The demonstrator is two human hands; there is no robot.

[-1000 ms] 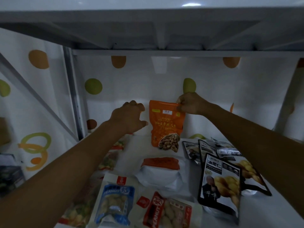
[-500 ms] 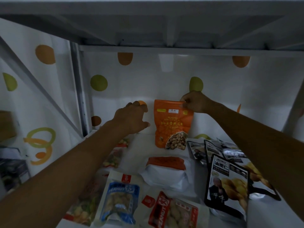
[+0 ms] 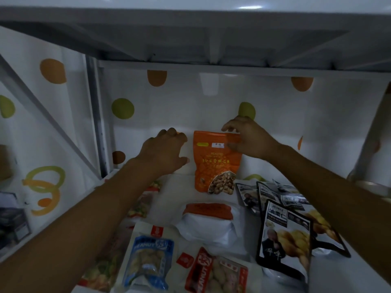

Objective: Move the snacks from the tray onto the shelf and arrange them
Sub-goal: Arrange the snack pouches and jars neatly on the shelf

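Note:
An orange roasted-peanut pouch (image 3: 215, 163) stands upright at the back of the white shelf (image 3: 175, 193), against the dotted back wall. My right hand (image 3: 247, 140) holds its top right corner, fingers over the top edge and thumb on the front. My left hand (image 3: 165, 153) hovers just left of the pouch with loosely curled fingers, holding nothing and not touching it. No tray is in view.
Lying flat in front are a white bag with an orange top (image 3: 207, 225), a blue peanut pack (image 3: 148, 259), a red peanut pack (image 3: 213, 273) and black chestnut packs (image 3: 283, 240). A colourful pack (image 3: 141, 206) lies under my left arm. The upper shelf (image 3: 190, 39) hangs low overhead.
The orange pouch stays upright in the same spot. My right hand's fingers have spread a little at its top corner. My left hand stays beside the pouch.

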